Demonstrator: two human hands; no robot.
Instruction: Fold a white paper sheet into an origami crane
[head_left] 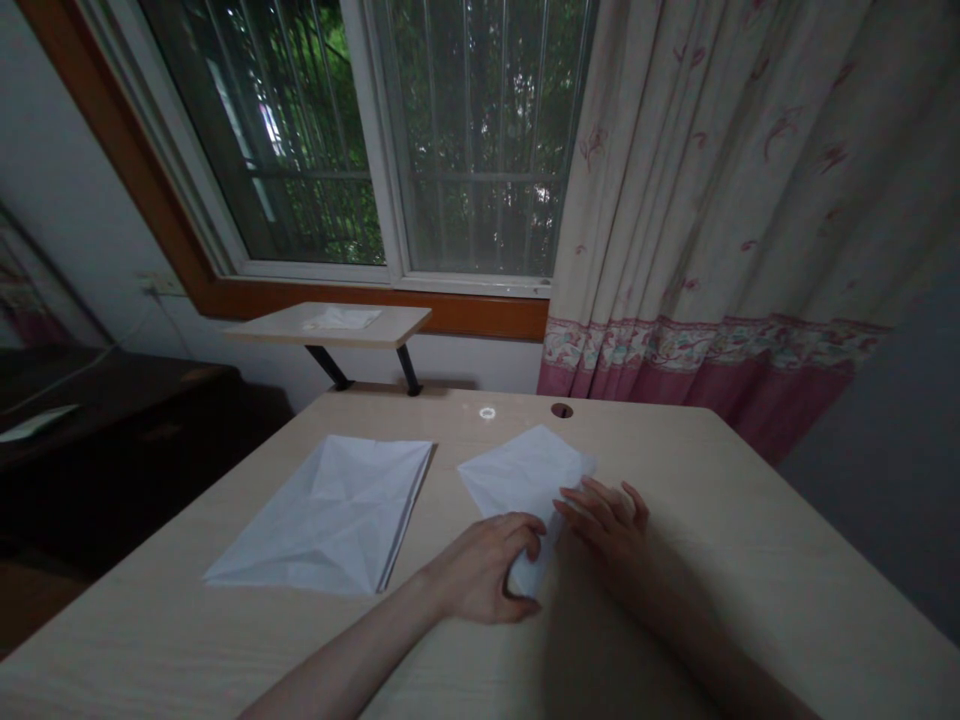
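Observation:
A folded sheet of white paper (pixel 517 470) lies on the table in front of me, its far corner pointing toward the window. My left hand (pixel 495 568) curls over the paper's near end, with a narrow part of it showing between thumb and fingers. On the paper's right edge rest the fingertips of my right hand (pixel 611 525), fingers stretched out and apart. To the left lies a stack of larger white sheets (pixel 330 515), creased and roughly four-sided; neither hand touches it. The paper beneath my left palm is hidden.
The pale wooden table (pixel 750 560) has a round cable hole (pixel 562 410) near its back edge. At the back left, a raised shelf (pixel 405 325) on black legs holds another white paper (pixel 343 318). Behind are a window and a flowered curtain (pixel 675 200); a dark desk (pixel 150 400) stands left.

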